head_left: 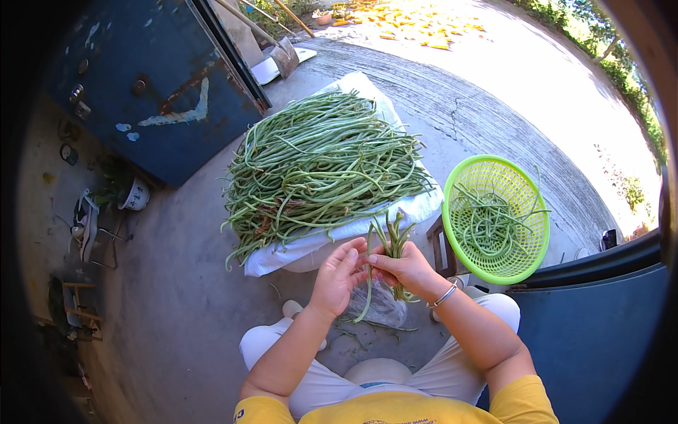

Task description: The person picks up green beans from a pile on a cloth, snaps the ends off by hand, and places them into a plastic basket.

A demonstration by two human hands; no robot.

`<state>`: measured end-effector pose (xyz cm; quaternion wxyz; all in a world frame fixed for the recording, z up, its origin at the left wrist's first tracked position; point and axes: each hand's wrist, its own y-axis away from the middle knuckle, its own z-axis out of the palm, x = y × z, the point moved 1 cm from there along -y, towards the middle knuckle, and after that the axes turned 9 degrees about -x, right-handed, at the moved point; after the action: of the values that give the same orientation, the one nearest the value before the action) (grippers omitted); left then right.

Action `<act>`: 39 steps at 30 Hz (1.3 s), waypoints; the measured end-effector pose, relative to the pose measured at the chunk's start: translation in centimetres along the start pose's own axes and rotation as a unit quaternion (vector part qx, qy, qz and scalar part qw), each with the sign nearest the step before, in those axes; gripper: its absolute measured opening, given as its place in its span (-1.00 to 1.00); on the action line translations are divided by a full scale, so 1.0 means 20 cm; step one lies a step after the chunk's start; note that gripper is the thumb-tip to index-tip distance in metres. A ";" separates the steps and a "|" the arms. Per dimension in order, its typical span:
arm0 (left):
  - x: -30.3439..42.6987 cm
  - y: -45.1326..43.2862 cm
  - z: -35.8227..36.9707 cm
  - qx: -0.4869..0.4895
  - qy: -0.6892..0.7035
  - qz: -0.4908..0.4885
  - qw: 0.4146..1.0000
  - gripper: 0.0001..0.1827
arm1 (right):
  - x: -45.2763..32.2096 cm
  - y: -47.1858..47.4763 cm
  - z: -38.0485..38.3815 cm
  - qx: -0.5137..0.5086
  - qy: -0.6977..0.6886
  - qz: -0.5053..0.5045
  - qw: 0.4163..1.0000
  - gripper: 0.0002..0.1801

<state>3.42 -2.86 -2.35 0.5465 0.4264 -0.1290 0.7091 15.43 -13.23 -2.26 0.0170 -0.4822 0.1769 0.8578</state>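
My right hand (405,267) grips a small bunch of yardlong beans (396,236), their ends sticking out above and below the fist. Beside that bunch hangs a single long bean (365,302), with the right thumb against it. My left hand (339,275) meets this bean with its fingertips, close to the right thumb; part of its grip is hidden. Just beyond both hands, a large heap of yardlong beans (328,164) lies on a white sheet (418,209). To the right, a lime-green plastic colander (450,233) contains shorter bean pieces (490,222).
Below the hands, a clear plastic bag (384,305) lies among bean scraps (352,339) on the concrete floor (175,297). A blue metal door (175,69) stands at left, near a shovel (285,57). Another blue panel (598,328) borders the right. Orange-yellow produce (413,21) is spread outside.
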 end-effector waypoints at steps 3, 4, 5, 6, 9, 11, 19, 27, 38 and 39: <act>0.00 0.00 -0.09 -0.073 -0.042 -0.089 0.992 -0.68 | 0.00 -0.01 -0.03 0.012 -0.048 -0.007 0.999 -0.82; -0.01 0.01 -0.09 -0.084 -0.050 -0.100 0.990 -0.68 | 0.00 -0.01 -0.03 0.010 -0.058 -0.010 0.998 -0.81; -0.01 0.01 -0.09 -0.095 -0.057 -0.110 0.988 -0.67 | 0.00 -0.01 -0.03 0.006 -0.061 -0.012 0.998 -0.81; -0.02 0.02 -0.09 -0.107 -0.064 -0.122 0.985 -0.66 | 0.00 -0.01 -0.03 0.003 -0.063 -0.014 0.998 -0.81; -0.03 0.02 -0.09 -0.138 -0.021 -0.134 0.981 -0.69 | 0.01 -0.01 -0.03 0.001 -0.067 -0.019 0.998 -0.80; -0.05 0.02 -0.08 -0.129 -0.011 -0.129 0.983 -0.73 | 0.00 0.00 -0.02 0.007 -0.065 -0.021 0.998 -0.81; -0.02 0.02 -0.05 -0.118 0.072 -0.151 0.979 -0.85 | -0.01 0.01 -0.03 0.020 -0.068 -0.028 0.997 -0.80; -0.01 0.04 -0.04 -0.100 0.052 -0.158 0.981 -0.85 | -0.04 0.02 -0.04 0.032 -0.099 -0.045 0.993 -0.77; -0.01 0.04 -0.02 -0.082 -0.129 -0.060 0.986 -0.86 | -0.08 0.04 -0.05 0.049 -0.125 -0.074 0.988 -0.78; -0.01 0.05 -0.01 -0.076 -0.137 -0.043 0.987 -0.86 | -0.08 0.04 -0.06 0.051 -0.103 -0.082 0.990 -0.78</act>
<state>2.54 -3.24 -2.32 0.5843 0.4822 -0.2373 0.6081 17.16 -14.10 -1.34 0.1300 -0.4024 0.1771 0.8887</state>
